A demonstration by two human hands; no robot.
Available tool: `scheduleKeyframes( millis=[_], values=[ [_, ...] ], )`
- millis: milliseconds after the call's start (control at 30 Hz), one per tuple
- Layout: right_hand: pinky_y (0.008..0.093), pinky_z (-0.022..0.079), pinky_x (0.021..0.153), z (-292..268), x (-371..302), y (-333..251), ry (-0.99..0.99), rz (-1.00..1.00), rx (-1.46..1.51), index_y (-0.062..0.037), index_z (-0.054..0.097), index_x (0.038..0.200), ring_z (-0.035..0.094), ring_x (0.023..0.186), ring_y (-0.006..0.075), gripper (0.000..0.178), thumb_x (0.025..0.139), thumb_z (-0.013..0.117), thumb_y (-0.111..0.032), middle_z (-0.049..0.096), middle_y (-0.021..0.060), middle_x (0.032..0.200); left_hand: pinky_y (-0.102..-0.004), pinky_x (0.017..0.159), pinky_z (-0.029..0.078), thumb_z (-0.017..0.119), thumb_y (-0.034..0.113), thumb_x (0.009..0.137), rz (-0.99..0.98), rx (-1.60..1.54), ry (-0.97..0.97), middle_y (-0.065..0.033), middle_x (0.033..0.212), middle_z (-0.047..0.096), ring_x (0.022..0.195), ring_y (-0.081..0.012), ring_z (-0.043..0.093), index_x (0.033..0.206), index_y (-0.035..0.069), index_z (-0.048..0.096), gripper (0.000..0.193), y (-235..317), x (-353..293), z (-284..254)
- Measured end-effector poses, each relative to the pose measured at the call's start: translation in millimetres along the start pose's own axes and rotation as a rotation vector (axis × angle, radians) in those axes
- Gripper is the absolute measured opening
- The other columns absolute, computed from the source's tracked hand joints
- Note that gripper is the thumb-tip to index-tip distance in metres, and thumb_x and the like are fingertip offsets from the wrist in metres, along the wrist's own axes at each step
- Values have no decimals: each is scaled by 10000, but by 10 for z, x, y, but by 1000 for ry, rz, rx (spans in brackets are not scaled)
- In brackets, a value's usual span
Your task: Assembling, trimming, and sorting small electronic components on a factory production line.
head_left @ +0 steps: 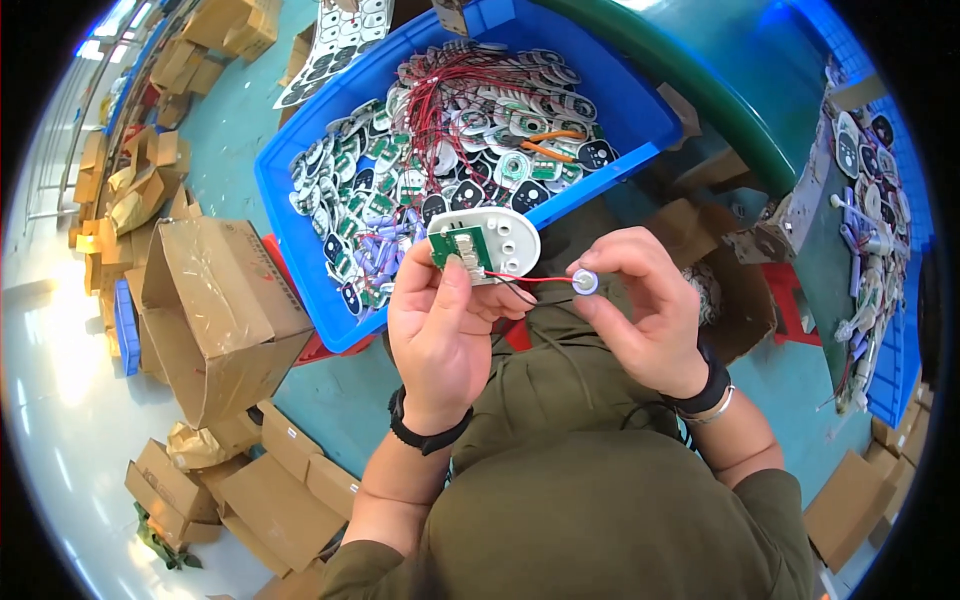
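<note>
Seen from above, a person in an olive-green top holds a small electronic part in two bare hands, just in front of a large blue bin (290,260). The left hand (435,325) grasps a white oval casing (522,238), its thumb against a green circuit board (447,246) that lies over the casing's left part. Small raised round posts show on the casing's uncovered right side. The right hand (650,315) pinches a cylindrical battery cell (586,282) between thumb and fingertips, its round end turned toward the viewer. A red wire (535,278) runs from the board across to the cell, and a black wire (515,291) curves below it. The two hands are apart, joined only by this wired assembly, which is above the person's lap.

The blue bin is heaped with similar white casings and green boards, a tangle of red wires (428,112) and, at its near left, a cluster of purple cells (383,252). Pliers with orange handles (550,150) lie on the heap toward the right. A brown cardboard box (225,300) stands open left of the bin, on a teal floor (365,400). At far right, more casings and purple cells lie beside blue crates (905,345).
</note>
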State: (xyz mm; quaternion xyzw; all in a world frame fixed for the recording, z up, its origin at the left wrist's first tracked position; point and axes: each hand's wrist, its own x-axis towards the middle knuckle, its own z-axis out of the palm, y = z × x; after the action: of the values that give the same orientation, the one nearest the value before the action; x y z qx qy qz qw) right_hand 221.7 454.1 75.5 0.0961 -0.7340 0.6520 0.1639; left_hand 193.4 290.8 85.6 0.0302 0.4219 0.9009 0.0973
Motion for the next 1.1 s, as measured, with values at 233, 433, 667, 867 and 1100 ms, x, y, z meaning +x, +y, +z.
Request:
scheduleKeyframes(
  millis=[233,433,667,867,1100],
  values=[
    [273,425,666,-14,31,-8,-2,-38,-33,-18,566,866,521,765,202,260,622,613,59,535,89,819,-355,651,515,407,98,878,-10,22,-21,-159,915,566,737,-242,603,1050,-15,414,206,24,-14,-24],
    [266,423,661,-45,35,-10,-13,-81,-81,-26,573,876,511,767,196,277,617,617,61,514,85,831,-358,664,515,421,89,872,-2,16,-21,-156,935,566,761,-238,601,1057,-18,422,214,15,-23,-43],
    [263,422,657,-55,36,-19,-4,-70,-66,-34,579,874,507,766,195,281,618,618,75,511,82,828,-356,676,514,440,89,864,17,40,-6,-156,948,566,774,-240,601,1059,-23,428,225,4,-31,-30],
    [275,423,666,-63,35,9,-10,-89,-50,-35,582,864,506,771,203,271,618,623,71,514,78,821,-362,681,516,442,95,864,39,76,-18,-161,959,560,786,-247,599,1055,-32,435,230,20,-37,-33],
    [277,428,677,-50,27,29,-1,-50,8,-34,579,867,518,792,206,261,629,622,65,519,83,825,-372,656,521,412,86,864,64,87,30,-174,961,555,778,-270,599,1066,-12,420,224,33,-69,27]
  ],
)
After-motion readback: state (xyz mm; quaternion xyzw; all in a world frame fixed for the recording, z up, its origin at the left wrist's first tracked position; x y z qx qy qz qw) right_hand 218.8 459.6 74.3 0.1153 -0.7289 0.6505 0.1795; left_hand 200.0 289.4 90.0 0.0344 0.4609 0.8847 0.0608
